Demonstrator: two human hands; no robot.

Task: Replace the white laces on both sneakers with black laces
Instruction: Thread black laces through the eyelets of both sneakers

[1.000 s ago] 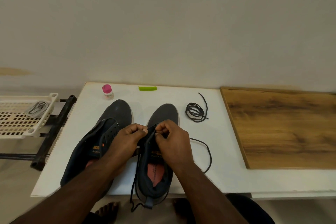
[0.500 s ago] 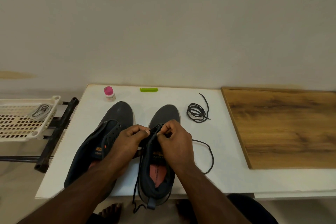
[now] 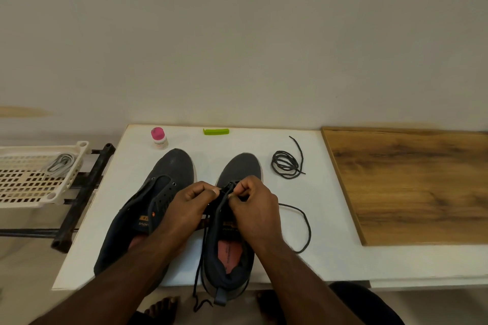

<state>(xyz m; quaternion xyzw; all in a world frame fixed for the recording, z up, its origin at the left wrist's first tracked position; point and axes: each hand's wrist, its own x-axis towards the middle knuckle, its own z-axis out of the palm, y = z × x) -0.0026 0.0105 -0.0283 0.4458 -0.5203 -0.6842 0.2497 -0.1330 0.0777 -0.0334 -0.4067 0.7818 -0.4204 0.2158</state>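
On the white rectangular table (image 3: 330, 258), two dark grey fabric sneakers are set side by side, toes toward the wall. The right-hand sneaker (image 3: 239, 169) is being worked on: its eyelet area is pinched by the curled fingers of the left hand (image 3: 188, 210), and a thin black lace (image 3: 303, 221) is gripped at the eyelets by the right hand (image 3: 254, 208), its loose end looped on the table right of this sneaker. The left-hand sneaker (image 3: 169, 177) lies unlaced just beside it. A coiled black lace (image 3: 286, 165) is seen beyond and to the right. A pale grey lace bundle (image 3: 59, 166) lies in a cream plastic basket (image 3: 23, 192), well left of the table
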